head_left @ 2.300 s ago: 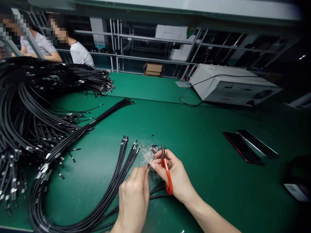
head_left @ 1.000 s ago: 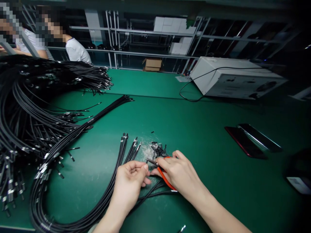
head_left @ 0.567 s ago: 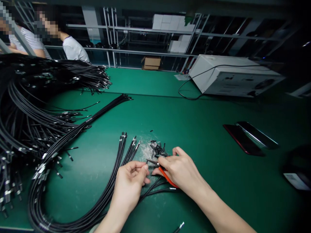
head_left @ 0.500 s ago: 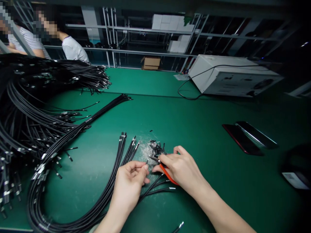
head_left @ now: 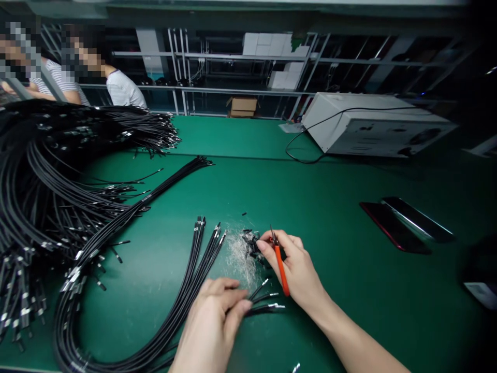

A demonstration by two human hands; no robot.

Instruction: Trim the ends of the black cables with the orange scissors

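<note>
Low in the middle of the frame, the left hand [head_left: 215,324] pinches its thumb and fingers shut around a few black cables [head_left: 261,303] whose metal-tipped ends fan out to the right of the fingertips, lying on the green table [head_left: 310,207]. Just above and to the right, the right hand [head_left: 297,272] is closed around a pair of orange-handled cutters [head_left: 280,264], the handles running down along the palm and the dark tip pointing up past the fingertips; the cutters are apart from the cable ends. Beside the right hand's fingertips, toward the centre, sits a small heap of cut black scraps [head_left: 251,244] on a pale patch of fine shreds [head_left: 239,258]. To the left of that, a bundle of black cables with silver tips [head_left: 204,243] points up the frame and curves down into a long loop along the lower left. A much larger mass of black cables [head_left: 50,176] fills the left side. At the right of the frame lie two dark phones [head_left: 404,232], and in the upper right stands a grey machine [head_left: 373,132] with a black cord. In the upper left, two people in striped shirts [head_left: 120,88] are behind the cable heap.
</note>
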